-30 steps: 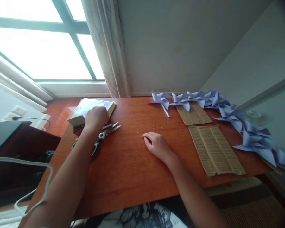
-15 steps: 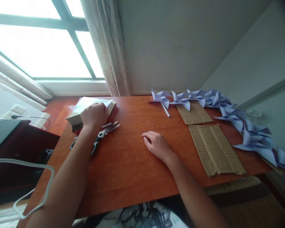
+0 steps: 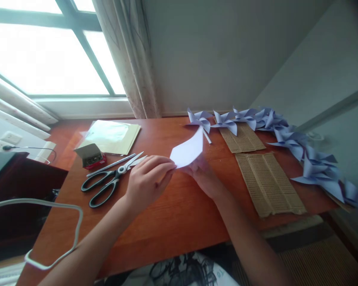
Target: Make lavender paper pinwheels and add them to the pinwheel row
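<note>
A white sheet of paper (image 3: pixel 187 152) is held up over the middle of the table, bent slightly upward at its far right corner. My left hand (image 3: pixel 149 176) pinches its near left edge between thumb and fingers. My right hand (image 3: pixel 201 174) is closed at the lower right edge; its fingertips are partly hidden by the paper. Left of my left hand lie scissors (image 3: pixel 122 170) with black and grey handles, blades parted. A thin grey-white stick (image 3: pixel 111 165) rests beside them.
A small open red box (image 3: pixel 93 157) and a stack of paper in a clear sleeve (image 3: pixel 113 137) sit at the table's back left. Several paper pinwheels (image 3: pixel 226 121) line the back and right edges. Two cardboard pieces (image 3: pixel 270 184) lie at right. A white cable (image 3: pixel 77 228) crosses near my left forearm.
My left hand has come from the paper stack to the table's middle, bringing the sheet. My right hand has lifted and taken hold of its other side. The red box and scissors are now uncovered.
</note>
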A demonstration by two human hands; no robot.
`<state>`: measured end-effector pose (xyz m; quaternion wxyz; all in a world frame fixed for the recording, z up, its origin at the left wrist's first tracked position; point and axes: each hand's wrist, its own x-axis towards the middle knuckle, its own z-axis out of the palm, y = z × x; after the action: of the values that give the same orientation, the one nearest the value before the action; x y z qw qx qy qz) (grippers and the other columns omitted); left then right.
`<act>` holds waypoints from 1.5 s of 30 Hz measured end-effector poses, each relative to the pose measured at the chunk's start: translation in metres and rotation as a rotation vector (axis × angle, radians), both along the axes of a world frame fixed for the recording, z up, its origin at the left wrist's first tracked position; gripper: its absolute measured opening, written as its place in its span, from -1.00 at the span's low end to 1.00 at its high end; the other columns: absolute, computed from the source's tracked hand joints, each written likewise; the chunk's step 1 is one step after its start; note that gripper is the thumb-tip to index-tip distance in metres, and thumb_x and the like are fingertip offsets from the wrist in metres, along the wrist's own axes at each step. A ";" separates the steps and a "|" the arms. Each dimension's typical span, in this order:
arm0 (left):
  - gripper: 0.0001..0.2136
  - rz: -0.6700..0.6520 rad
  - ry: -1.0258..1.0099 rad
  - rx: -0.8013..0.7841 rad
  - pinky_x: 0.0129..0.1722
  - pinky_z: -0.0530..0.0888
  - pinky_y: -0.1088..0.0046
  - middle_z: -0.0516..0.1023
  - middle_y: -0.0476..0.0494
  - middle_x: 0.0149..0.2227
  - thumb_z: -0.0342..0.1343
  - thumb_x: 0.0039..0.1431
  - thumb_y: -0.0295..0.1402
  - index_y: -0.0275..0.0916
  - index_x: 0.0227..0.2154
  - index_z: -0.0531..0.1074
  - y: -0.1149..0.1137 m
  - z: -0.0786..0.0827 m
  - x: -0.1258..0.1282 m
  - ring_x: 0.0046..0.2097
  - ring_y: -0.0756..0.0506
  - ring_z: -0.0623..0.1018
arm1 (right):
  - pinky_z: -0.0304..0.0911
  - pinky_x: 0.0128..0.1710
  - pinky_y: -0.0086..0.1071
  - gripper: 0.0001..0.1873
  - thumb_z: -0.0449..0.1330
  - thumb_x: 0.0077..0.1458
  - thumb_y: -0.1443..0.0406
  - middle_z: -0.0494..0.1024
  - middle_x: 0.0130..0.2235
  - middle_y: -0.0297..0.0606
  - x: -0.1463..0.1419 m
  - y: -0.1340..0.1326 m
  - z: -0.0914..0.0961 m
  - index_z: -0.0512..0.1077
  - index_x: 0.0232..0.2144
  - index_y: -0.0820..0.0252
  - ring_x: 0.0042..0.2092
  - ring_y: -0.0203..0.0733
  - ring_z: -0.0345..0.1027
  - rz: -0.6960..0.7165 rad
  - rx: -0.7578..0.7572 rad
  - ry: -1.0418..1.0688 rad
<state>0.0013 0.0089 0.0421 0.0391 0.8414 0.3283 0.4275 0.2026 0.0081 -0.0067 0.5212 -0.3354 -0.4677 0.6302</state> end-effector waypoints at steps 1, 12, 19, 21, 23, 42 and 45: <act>-0.84 -0.012 0.020 0.001 -0.17 0.54 0.37 0.66 -0.13 -0.21 0.22 0.20 -0.54 -0.19 -0.20 0.52 -0.004 -0.004 -0.002 -0.22 -0.08 0.62 | 0.34 0.22 -0.06 -0.26 0.35 0.08 -0.04 0.48 0.21 -0.16 0.002 0.000 0.002 0.26 0.24 -0.05 0.22 -0.01 0.39 -0.017 0.016 -0.005; -0.77 0.008 0.031 -0.193 -0.08 0.55 0.45 0.66 -0.14 -0.15 0.17 0.21 -0.64 -0.23 -0.14 0.48 -0.053 -0.033 -0.054 -0.11 -0.05 0.64 | 0.13 0.37 0.01 -0.06 0.38 0.09 0.23 0.11 0.44 -0.16 0.024 0.000 -0.001 0.00 0.38 -0.12 0.44 -0.01 0.01 -0.097 0.255 -0.356; -0.81 0.010 0.130 -0.276 -0.06 0.56 0.46 0.67 -0.12 -0.14 0.12 0.28 -0.58 -0.21 -0.13 0.49 -0.069 -0.046 -0.072 -0.11 -0.04 0.65 | 0.11 0.38 0.04 -0.32 0.18 0.06 0.53 0.40 0.28 -0.14 0.025 -0.009 0.000 0.33 0.23 0.05 0.38 -0.01 0.12 -0.096 0.591 -0.921; -0.82 0.014 0.169 -0.271 -0.05 0.57 0.44 0.67 -0.11 -0.13 0.10 0.29 -0.57 -0.21 -0.14 0.50 -0.071 -0.050 -0.073 -0.10 -0.05 0.66 | 0.16 0.34 0.06 -0.37 0.17 0.06 0.54 0.43 0.25 -0.12 0.024 -0.019 -0.002 0.37 0.18 0.09 0.37 0.03 0.13 -0.050 0.640 -1.016; -0.82 0.019 0.194 -0.259 -0.04 0.57 0.42 0.68 -0.11 -0.12 0.11 0.29 -0.56 -0.20 -0.14 0.50 -0.072 -0.054 -0.073 -0.09 -0.06 0.66 | 0.19 0.32 0.10 -0.39 0.16 0.05 0.56 0.45 0.24 -0.11 0.023 -0.032 -0.004 0.40 0.15 0.12 0.36 0.07 0.14 -0.018 0.688 -1.115; -0.84 -0.077 0.080 -0.329 -0.03 0.59 0.51 0.69 -0.09 -0.15 0.10 0.29 -0.55 -0.17 -0.22 0.53 -0.074 -0.049 -0.064 -0.09 -0.04 0.68 | 0.22 0.31 0.14 -0.39 0.04 0.11 0.60 0.32 0.31 -0.03 0.029 -0.100 -0.012 0.33 0.18 0.16 0.41 0.06 0.06 -0.231 0.602 -1.226; -0.84 -0.074 0.074 -0.342 -0.05 0.60 0.52 0.70 -0.06 -0.17 0.11 0.30 -0.52 -0.15 -0.23 0.55 -0.075 -0.047 -0.061 -0.10 -0.04 0.68 | 0.13 0.34 0.18 -0.37 0.04 0.05 0.60 0.31 0.32 -0.06 0.028 -0.103 -0.006 0.35 0.15 0.16 0.42 0.09 0.04 -0.149 0.630 -1.192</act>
<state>-0.0598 -0.0656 -0.0054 0.1852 0.8493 0.3661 0.3323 0.2308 -0.0951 -0.0124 0.2890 -0.4892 -0.8120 0.1334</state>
